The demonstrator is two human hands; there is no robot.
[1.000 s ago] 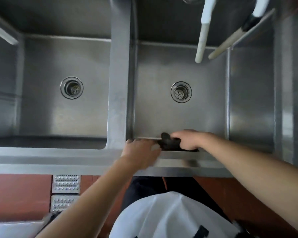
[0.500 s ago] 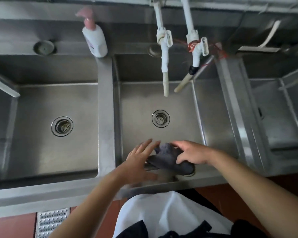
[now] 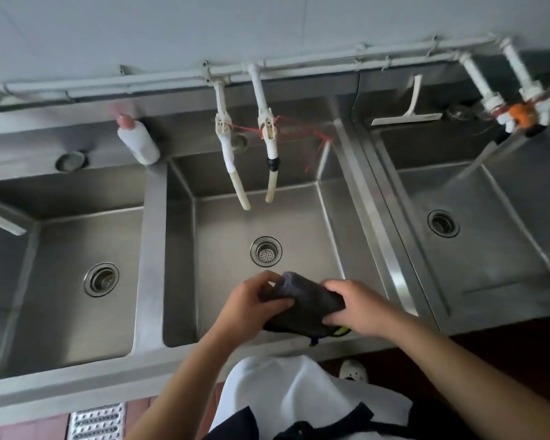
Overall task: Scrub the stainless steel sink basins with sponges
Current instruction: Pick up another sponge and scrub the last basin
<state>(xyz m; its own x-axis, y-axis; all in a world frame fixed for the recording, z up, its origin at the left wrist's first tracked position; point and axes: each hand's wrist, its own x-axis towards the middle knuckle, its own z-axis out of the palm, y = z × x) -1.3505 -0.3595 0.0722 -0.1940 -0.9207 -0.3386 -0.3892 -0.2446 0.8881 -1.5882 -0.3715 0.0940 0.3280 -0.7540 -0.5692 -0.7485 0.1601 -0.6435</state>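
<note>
A dark grey sponge (image 3: pixel 305 304) with a yellow-green edge is held over the near part of the middle sink basin (image 3: pixel 223 236). My left hand (image 3: pixel 251 308) grips its left end and my right hand (image 3: pixel 359 308) grips its right end. Part of the sponge is hidden under my fingers. The middle basin's drain (image 3: pixel 266 251) lies just beyond the hands. A left basin (image 3: pixel 64 249) and a right basin (image 3: pixel 477 249) flank it, each of bare steel with a drain.
Two white taps (image 3: pixel 248 160) hang over the middle basin's back, tied with red string. A soap bottle (image 3: pixel 138 139) stands on the back ledge at left. A squeegee (image 3: pixel 408 114) rests behind the right basin. Another tap set (image 3: pixel 515 112) is at far right.
The sponge has come up off the sink's front edge. My left hand, open half a second ago, has closed on its left end. The view has tilted up to show the wall and taps.
</note>
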